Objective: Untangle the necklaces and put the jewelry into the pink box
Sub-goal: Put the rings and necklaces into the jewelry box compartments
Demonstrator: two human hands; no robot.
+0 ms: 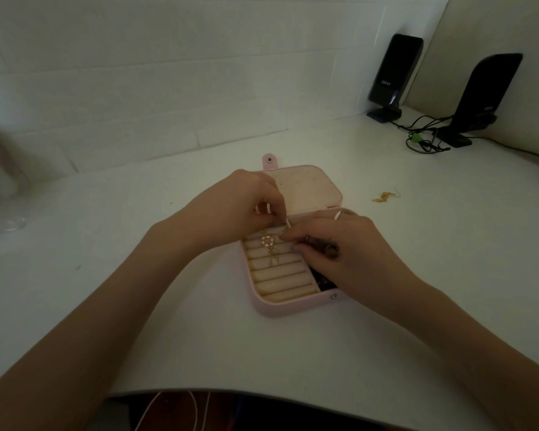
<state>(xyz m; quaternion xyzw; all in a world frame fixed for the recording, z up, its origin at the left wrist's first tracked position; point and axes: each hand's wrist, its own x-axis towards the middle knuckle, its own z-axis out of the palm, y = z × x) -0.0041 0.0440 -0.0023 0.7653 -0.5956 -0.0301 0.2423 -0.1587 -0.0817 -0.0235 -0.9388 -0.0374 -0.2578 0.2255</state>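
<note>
Two bare forearms enter from the lower corners of the frame; no sleeves visible on either, no watch or bracelet at the wrists. Left hand [240,202]: no rings visible on the parts of the fingers that show. Right hand [344,248]: one plain, pale, narrow ring band [338,215] on a finger at the far side of the hand. Fingernails short where visible; lighting too dim to judge any polish.
</note>
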